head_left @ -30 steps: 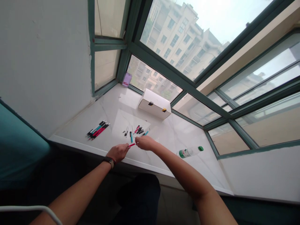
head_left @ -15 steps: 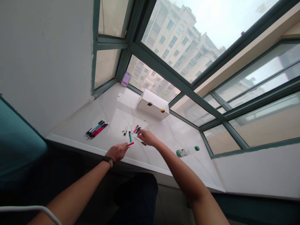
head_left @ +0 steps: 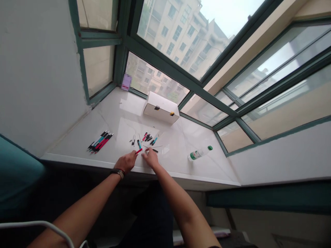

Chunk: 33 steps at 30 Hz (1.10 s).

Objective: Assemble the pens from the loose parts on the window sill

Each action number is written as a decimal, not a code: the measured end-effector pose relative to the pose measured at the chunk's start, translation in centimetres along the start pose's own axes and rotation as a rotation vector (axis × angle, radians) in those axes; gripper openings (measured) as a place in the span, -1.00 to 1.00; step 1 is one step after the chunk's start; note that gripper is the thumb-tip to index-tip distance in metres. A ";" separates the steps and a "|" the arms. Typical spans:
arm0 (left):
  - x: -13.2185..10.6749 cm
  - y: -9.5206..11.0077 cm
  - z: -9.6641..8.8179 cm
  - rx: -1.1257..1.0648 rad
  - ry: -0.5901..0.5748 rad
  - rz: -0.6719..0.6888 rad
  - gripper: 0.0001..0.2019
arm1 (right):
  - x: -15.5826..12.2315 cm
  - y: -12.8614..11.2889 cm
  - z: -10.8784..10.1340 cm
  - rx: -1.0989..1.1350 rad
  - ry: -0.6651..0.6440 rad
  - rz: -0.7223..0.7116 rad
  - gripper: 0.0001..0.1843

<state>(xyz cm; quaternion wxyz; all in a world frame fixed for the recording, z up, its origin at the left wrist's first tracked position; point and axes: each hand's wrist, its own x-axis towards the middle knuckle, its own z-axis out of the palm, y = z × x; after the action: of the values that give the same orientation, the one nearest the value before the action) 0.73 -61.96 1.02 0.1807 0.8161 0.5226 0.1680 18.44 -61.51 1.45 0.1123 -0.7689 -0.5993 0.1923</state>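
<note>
My left hand (head_left: 126, 162) is closed on a red pen barrel (head_left: 139, 151), which points up and to the right near the counter's front edge. Just right of the barrel's end is my right hand (head_left: 150, 158), its fingers pinched together; what they hold, if anything, is too small to make out. Beyond both hands lie loose pen parts: a teal barrel (head_left: 139, 144), several black and red pieces (head_left: 148, 137), a black-and-teal piece (head_left: 154, 141) and thin refills. A dark-tipped piece (head_left: 155, 151) lies beside my right fingers.
To the left is a row of several pens (head_left: 100, 142) in black, teal and red. A white box (head_left: 161, 108) stands by the window. On the right a clear bottle (head_left: 199, 153) with a green cap lies on the white counter (head_left: 170, 168).
My right hand has come back from the loose black parts toward the red barrel in my left hand. The black-and-teal piece now shows uncovered. The whole view has shifted.
</note>
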 end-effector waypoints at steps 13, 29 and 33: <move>0.1 -0.1 0.1 -0.002 -0.015 0.016 -0.66 | 1.5 -2.3 1.3 0.001 0.086 0.067 -0.81; 0.1 0.2 0.2 0.040 -0.001 0.026 -0.69 | -1.4 -1.4 -2.6 0.125 -0.014 -0.121 -0.83; 0.0 0.8 -0.6 0.072 -0.032 0.030 -0.69 | -1.7 -2.4 -5.8 0.031 -0.098 -0.297 -0.83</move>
<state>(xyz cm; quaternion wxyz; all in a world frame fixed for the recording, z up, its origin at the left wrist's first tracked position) 1.07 -62.22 1.87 0.1571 0.8323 0.5131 0.1388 18.50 -62.24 7.90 0.1221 -0.6598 -0.7080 0.2201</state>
